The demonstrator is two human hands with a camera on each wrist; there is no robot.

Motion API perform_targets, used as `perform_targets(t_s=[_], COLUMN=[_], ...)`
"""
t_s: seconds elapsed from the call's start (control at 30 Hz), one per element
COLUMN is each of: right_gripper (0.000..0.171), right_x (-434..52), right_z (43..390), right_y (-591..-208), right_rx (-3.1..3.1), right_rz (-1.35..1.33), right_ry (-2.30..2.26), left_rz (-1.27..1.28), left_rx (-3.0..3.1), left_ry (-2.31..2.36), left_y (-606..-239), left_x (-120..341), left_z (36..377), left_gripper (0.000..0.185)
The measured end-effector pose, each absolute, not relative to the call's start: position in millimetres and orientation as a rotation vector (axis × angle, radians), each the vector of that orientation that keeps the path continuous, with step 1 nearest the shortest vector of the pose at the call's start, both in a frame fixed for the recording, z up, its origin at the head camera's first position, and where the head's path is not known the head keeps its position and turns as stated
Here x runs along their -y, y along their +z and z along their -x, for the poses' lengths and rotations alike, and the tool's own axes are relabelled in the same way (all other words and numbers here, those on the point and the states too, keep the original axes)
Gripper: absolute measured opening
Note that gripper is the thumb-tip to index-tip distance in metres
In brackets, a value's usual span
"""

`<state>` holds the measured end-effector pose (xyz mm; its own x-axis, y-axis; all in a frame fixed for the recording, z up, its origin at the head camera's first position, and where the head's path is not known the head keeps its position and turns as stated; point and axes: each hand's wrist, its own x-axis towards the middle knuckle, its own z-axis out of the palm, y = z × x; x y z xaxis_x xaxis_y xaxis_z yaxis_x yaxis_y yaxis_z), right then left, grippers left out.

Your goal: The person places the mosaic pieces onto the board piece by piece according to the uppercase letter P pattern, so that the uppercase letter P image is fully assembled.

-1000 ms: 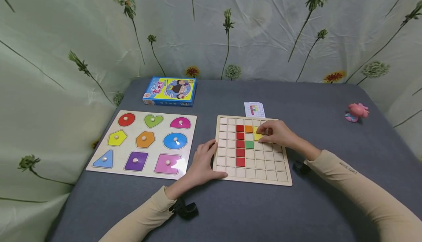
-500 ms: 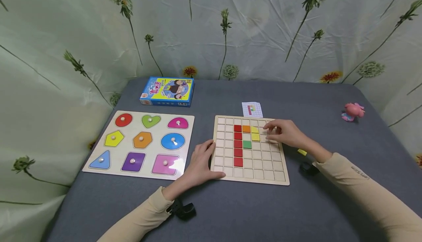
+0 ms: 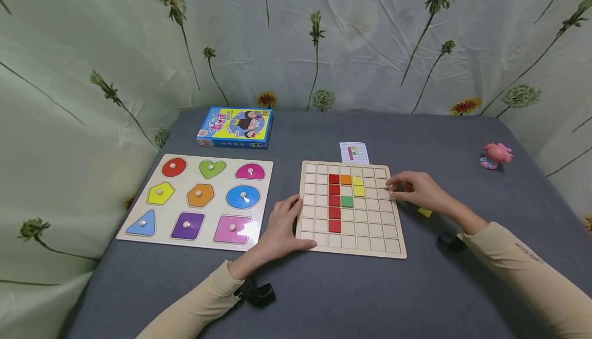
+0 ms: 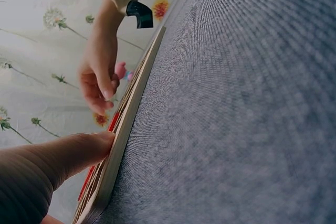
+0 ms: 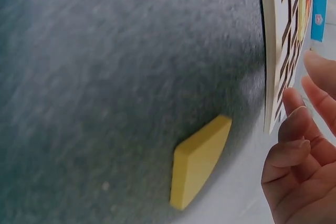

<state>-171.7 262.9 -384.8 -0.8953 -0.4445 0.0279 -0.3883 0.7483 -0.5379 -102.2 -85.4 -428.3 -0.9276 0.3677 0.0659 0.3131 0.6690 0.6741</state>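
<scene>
Green flowered cloth hangs behind our grey table [image 3: 351, 298], and near its middle lies the wooden grid board [image 3: 352, 246], its sides square to the table's edges.

Our left hand [image 3: 282, 226] rests flat against the board's left edge with fingers relaxed, grasping nothing; the left wrist view shows the thumb [image 4: 79, 153] pressed to the rim. Our right hand [image 3: 418, 190] hovers at the board's right edge, fingers loosely bent and empty. Just beyond that edge, on the bare table beside our right wrist, lies a loose yellow tile [image 3: 424, 212].

On the board a column of red tiles [image 3: 334, 202] has its long axis running from the far edge toward the near one. An orange tile [image 3: 346, 179] and two yellow tiles [image 3: 358, 186] branch off its far end toward the right, and a green tile [image 3: 347, 201] sits beside the third red one.

We judge two risks. Our right sleeve could brush the loose tile toward the table's right edge as the hand moves. A heavier push from our left hand could slide the board right and jar the seated tiles.

Farther off sit a shape puzzle [image 3: 196, 200] toward the left edge, a blue box [image 3: 235, 127] and a pattern card [image 3: 354, 152] toward the far edge, and a pink toy [image 3: 496, 155] near the right edge.
</scene>
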Motion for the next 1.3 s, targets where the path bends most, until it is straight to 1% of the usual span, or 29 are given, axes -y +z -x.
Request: perform_targets(t_s=[0.17, 0.3, 0.47, 0.77, 1.0, 1.3], right_gripper=[0.025, 0.021, 0.017, 0.022, 0.023, 0.027], right_x=[-274.2, -285.1, -298.3, -310.0, -320.1, -330.8], right_z=[169.0, 166.6, 163.8, 165.2, 161.6, 153.3], right_y=[-382.8, -381.0, -382.0, -381.0, -384.2, -387.2], right_rx=[-2.836, -2.825, -2.794, -2.696, -2.652, -2.64], right_rz=[0.685, 0.678, 0.735, 0.856, 0.827, 0.895], right_ry=[-0.837, -0.828, -0.87, -0.914, -0.894, -0.921], left_rz=[-0.575, -0.576, -0.574, -0.578, -0.563, -0.573], left_rx=[-2.809, -2.805, -2.805, -2.802, -2.789, -2.792], left_ry=[1.097, 1.101, 1.096, 1.104, 1.124, 1.117], left_y=[-428.8, -428.1, -428.5, -428.6, -427.3, -428.3], left_x=[85.4, 85.6, 85.6, 86.6, 86.9, 86.0], left_z=[102.9, 102.9, 103.4, 103.0, 101.0, 103.0], left_gripper=[0.096, 0.096, 0.096, 0.095, 0.096, 0.096])
